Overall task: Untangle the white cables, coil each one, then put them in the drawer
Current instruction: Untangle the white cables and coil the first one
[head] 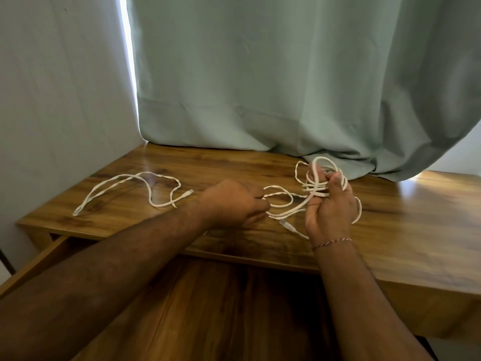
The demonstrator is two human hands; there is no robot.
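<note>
White cables lie in two places on the bench. One cable is spread loose at the far left, its plug end pointing right, apart from my hands. The other cable is looped several times around the raised fingers of my right hand, which curl to hold the coil (a thread band sits on that wrist). My left hand is closed, pinching a strand of that same cable just left of the coil. The drawer stands pulled open near me, below the bench edge. A green curtain hangs behind.
</note>
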